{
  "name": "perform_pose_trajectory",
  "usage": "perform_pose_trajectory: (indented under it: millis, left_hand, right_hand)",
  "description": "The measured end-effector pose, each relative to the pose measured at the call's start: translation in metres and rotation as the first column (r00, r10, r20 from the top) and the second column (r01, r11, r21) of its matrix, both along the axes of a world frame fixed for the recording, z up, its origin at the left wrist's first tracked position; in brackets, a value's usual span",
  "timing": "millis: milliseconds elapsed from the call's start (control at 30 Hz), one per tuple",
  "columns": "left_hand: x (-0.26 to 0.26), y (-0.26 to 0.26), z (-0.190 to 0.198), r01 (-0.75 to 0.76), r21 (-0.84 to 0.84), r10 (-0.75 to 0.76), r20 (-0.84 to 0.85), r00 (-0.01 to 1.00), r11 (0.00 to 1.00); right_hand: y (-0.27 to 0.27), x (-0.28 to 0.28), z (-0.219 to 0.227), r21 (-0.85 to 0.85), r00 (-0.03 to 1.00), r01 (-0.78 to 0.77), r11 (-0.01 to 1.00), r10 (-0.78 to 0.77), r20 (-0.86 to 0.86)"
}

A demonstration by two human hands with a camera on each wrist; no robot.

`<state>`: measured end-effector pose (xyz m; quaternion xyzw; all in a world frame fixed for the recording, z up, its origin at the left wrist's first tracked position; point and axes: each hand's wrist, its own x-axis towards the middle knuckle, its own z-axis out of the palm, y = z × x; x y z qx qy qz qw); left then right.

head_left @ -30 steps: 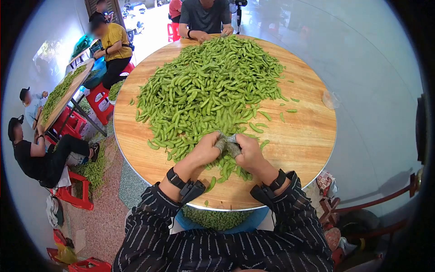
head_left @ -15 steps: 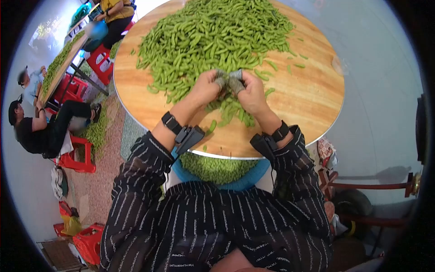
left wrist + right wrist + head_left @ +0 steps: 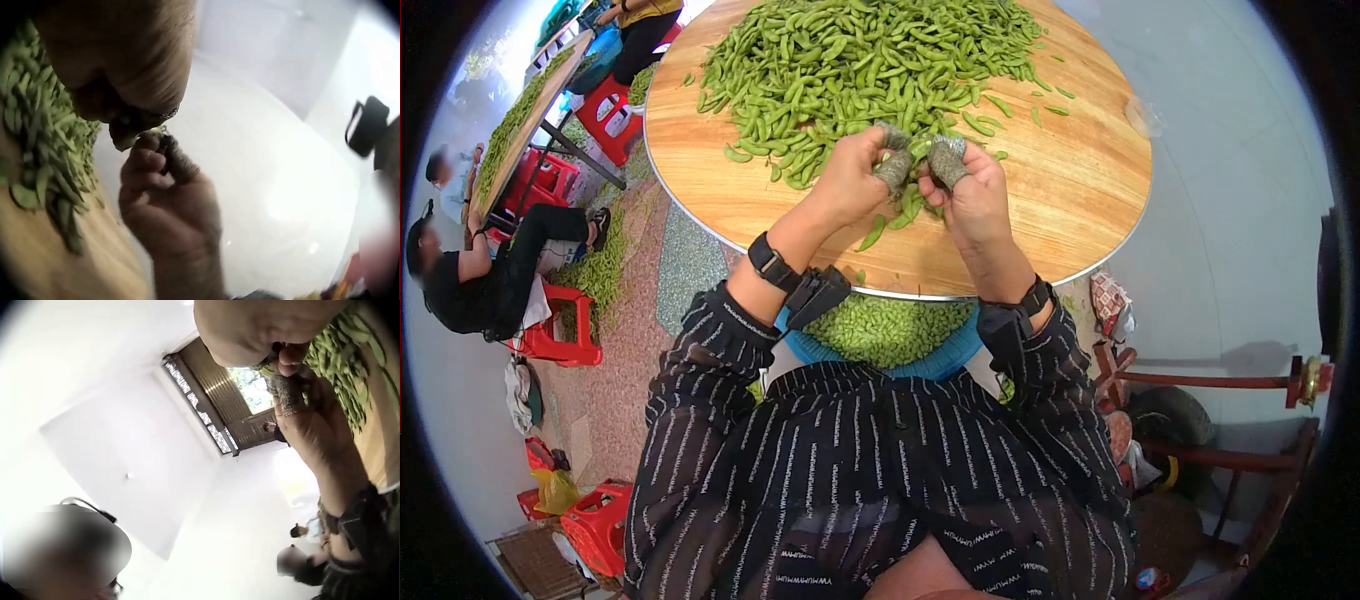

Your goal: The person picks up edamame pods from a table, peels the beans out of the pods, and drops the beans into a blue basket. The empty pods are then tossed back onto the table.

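Note:
Above the near part of a round wooden table (image 3: pixel 1060 190), my left hand (image 3: pixel 855 180) and right hand (image 3: pixel 978 205) meet, thumbs and fingers curled inward. Grey wraps (image 3: pixel 892 170) cover the thumbs and some fingertips. Between the fingertips they pinch a green soybean pod (image 3: pixel 920 149), mostly hidden by the fingers. Facing my left hand in the left wrist view is the right hand (image 3: pixel 172 212); the right wrist view shows the left hand (image 3: pixel 312 428) with its wrapped thumb. A large heap of soybean pods (image 3: pixel 850 80) lies just beyond, with loose pods (image 3: pixel 874 232) below the hands.
Under the table's near edge stands a blue basin (image 3: pixel 800 348) of shelled beans (image 3: pixel 890 330). A red stool (image 3: pixel 565 325) and a seated person (image 3: pixel 480 270) are at the left, beside another table (image 3: pixel 525 120) with pods. A wooden rack (image 3: pixel 1210 380) stands at the right.
The head view has tipped downward, so the table sits higher in it. My hands have drawn slightly apart, and the right one has turned, showing its wrapped thumb more.

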<state>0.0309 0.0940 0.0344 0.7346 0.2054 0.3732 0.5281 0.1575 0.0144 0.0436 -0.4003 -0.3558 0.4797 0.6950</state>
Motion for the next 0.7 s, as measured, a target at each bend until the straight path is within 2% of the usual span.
perform_pose_trajectory:
  millis: [33,67,100,133,267,333,433,467,533,567,633,667,700]
  left_hand:
    - [-0.001,-0.002,0.003,0.005,0.007,-0.005,0.004,1.000,1.000]
    - [-0.003,-0.005,0.006,0.034,-0.197,-0.029,0.024,0.999,0.980]
    - [-0.005,-0.008,0.008,0.063,-0.393,-0.048,0.047,0.998,0.917]
    - [-0.006,-0.010,0.007,0.065,-0.390,-0.050,0.048,0.998,0.919]
    - [-0.015,-0.019,0.002,0.113,-0.478,-0.054,0.136,0.989,0.871]
    - [-0.025,-0.030,-0.003,0.148,-0.499,-0.068,0.175,0.982,0.854]
    - [-0.038,-0.050,-0.014,0.101,-0.243,-0.111,-0.029,0.993,0.965]
    - [-0.040,-0.060,-0.021,0.108,-0.245,-0.119,-0.030,0.992,0.963]
    - [-0.042,-0.077,-0.030,0.134,-0.042,-0.135,-0.017,0.991,0.990]
    - [-0.043,-0.085,-0.032,0.138,-0.041,-0.139,-0.017,0.990,0.990]
    - [-0.046,-0.095,-0.035,0.264,0.036,-0.255,-0.154,0.955,0.964]
    - [-0.047,-0.097,-0.038,0.262,0.038,-0.253,-0.155,0.955,0.964]
    - [-0.047,-0.098,-0.041,0.402,0.172,-0.348,-0.276,0.896,0.899]
  right_hand:
    - [-0.002,0.000,0.000,-0.012,0.991,-0.027,1.000,0.025,-0.131]
    - [-0.003,0.000,-0.002,-0.007,0.992,-0.023,1.000,0.021,-0.128]
    - [-0.004,0.001,-0.006,-0.021,0.968,-0.059,0.998,0.052,-0.244]
    - [-0.005,0.002,-0.009,-0.031,0.930,-0.098,0.995,0.081,-0.358]
    - [-0.010,0.004,-0.014,-0.024,0.942,-0.046,0.999,0.035,-0.334]
    - [-0.012,0.019,-0.015,-0.019,0.982,0.066,0.998,-0.069,-0.178]
    - [-0.019,0.045,-0.016,-0.069,0.982,0.154,0.986,-0.160,-0.097]
    - [-0.022,0.052,-0.018,-0.107,0.980,0.179,0.978,-0.186,-0.065]
    - [-0.023,0.058,-0.023,-0.133,0.975,0.208,0.969,-0.216,-0.051]
    - [-0.024,0.059,-0.026,-0.137,0.981,0.186,0.973,-0.192,-0.026]
    - [-0.027,0.057,-0.030,-0.138,0.986,0.164,0.977,-0.166,-0.005]
    - [-0.028,0.055,-0.032,-0.115,0.992,0.126,0.985,-0.126,0.009]
    - [-0.030,0.051,-0.033,-0.093,0.996,0.087,0.992,-0.086,0.023]
